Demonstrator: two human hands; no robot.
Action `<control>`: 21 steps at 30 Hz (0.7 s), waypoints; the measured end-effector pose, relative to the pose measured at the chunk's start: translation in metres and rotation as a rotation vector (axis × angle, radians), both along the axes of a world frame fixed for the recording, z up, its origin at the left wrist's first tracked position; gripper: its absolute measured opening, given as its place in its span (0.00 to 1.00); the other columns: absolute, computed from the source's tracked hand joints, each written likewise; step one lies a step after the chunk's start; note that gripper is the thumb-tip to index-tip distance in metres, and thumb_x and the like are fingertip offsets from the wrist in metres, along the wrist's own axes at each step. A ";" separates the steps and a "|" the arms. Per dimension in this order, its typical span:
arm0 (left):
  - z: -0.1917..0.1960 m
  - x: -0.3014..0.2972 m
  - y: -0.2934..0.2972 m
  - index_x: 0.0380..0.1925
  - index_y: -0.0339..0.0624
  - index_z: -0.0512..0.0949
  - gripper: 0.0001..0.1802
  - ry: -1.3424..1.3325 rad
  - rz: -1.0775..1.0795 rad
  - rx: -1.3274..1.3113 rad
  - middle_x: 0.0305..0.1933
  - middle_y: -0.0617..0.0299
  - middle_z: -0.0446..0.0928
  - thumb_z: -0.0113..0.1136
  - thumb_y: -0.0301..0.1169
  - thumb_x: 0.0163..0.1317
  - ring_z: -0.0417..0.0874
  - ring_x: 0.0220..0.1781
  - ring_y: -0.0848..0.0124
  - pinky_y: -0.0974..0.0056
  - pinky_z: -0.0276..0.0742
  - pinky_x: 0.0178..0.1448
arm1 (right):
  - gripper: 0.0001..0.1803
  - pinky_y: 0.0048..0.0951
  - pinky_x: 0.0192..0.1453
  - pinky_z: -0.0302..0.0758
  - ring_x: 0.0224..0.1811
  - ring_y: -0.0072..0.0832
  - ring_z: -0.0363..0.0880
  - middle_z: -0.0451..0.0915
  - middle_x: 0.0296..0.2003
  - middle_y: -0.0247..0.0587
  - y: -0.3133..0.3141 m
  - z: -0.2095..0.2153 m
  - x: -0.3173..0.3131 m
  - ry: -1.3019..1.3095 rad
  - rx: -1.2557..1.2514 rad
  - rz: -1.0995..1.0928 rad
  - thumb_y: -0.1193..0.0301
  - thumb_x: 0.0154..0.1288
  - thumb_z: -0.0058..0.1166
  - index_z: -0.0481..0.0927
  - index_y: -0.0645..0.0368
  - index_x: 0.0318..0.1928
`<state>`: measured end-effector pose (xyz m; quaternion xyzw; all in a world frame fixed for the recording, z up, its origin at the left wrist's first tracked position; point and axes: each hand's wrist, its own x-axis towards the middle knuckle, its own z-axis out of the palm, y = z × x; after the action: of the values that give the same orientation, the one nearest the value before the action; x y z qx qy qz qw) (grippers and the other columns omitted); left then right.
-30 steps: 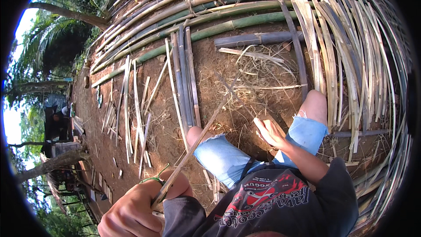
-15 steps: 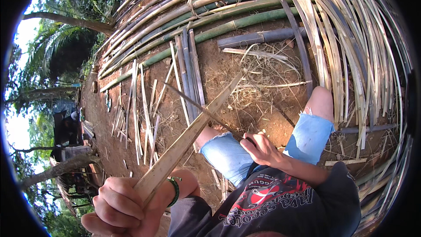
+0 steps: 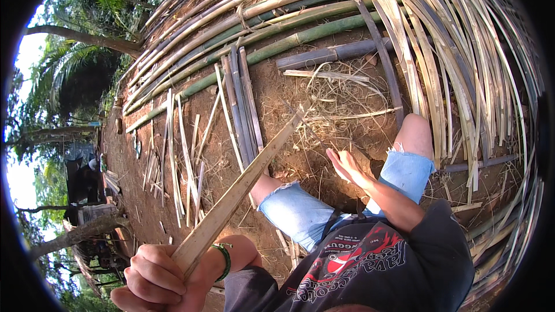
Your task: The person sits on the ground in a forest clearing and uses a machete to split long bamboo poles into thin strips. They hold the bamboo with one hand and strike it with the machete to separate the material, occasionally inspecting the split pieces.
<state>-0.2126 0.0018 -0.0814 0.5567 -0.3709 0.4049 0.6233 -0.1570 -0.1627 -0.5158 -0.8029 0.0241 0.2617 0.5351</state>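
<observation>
My left hand [image 3: 153, 277] is wrapped round the near end of a long split bamboo strip [image 3: 240, 188]. The strip slants up and away to the right, and its far tip is over the ground between my knees. In front of my lap, my right hand [image 3: 347, 167] is closed on a long knife, its handle mostly hidden by the fingers. The thin blade [image 3: 309, 130], seen nearly edge-on and faint, points up and left past the strip's far end. Pale curled bamboo shavings [image 3: 341, 95] lie on the ground beyond.
Long bamboo poles [image 3: 289, 8] lie across the far side. Many split slats [image 3: 462, 69] are stacked at the right. A dark pole [image 3: 332, 54] lies behind the shavings. Dark strips [image 3: 240, 101] and loose slats [image 3: 188, 156] lie on the dirt at left, with trees beyond.
My right hand has moved slightly forward and right, and the knife blade has swung from crossing the strip to beyond its far tip. My left hand keeps hold of the strip.
</observation>
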 end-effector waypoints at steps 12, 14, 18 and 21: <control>0.001 -0.003 0.026 0.16 0.50 0.57 0.14 0.030 -0.056 -0.065 0.07 0.71 0.60 0.52 0.26 0.49 0.59 0.07 0.84 0.77 0.46 0.17 | 0.39 0.37 0.17 0.56 0.11 0.27 0.60 0.60 0.07 0.37 -0.003 -0.017 0.036 -0.032 0.130 -0.081 0.44 0.72 0.39 0.65 0.61 0.11; -0.002 -0.002 0.033 0.16 0.50 0.57 0.14 0.017 -0.083 -0.063 0.06 0.71 0.59 0.52 0.26 0.49 0.57 0.07 0.83 0.76 0.46 0.18 | 0.37 0.39 0.19 0.59 0.12 0.29 0.61 0.61 0.08 0.39 0.006 -0.007 0.033 -0.104 0.201 -0.017 0.45 0.71 0.43 0.65 0.62 0.13; -0.004 0.002 0.035 0.17 0.49 0.59 0.14 0.036 -0.127 -0.030 0.11 0.70 0.59 0.49 0.31 0.59 0.58 0.11 0.78 0.72 0.52 0.20 | 0.32 0.43 0.23 0.61 0.13 0.32 0.64 0.60 0.11 0.51 0.022 0.022 0.027 -0.449 0.240 0.105 0.49 0.71 0.45 0.70 0.64 0.18; 0.003 0.004 0.040 0.16 0.49 0.57 0.13 0.018 -0.034 -0.071 0.08 0.70 0.58 0.50 0.27 0.52 0.55 0.08 0.81 0.74 0.48 0.19 | 0.40 0.42 0.21 0.59 0.14 0.29 0.64 0.63 0.09 0.43 -0.004 -0.103 0.072 -0.115 0.020 -0.074 0.39 0.68 0.42 0.65 0.62 0.12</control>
<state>-0.2090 0.0414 -0.0780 0.5316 -0.3598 0.4022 0.6529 -0.0854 -0.1664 -0.6189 -0.8099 0.0203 0.1955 0.5527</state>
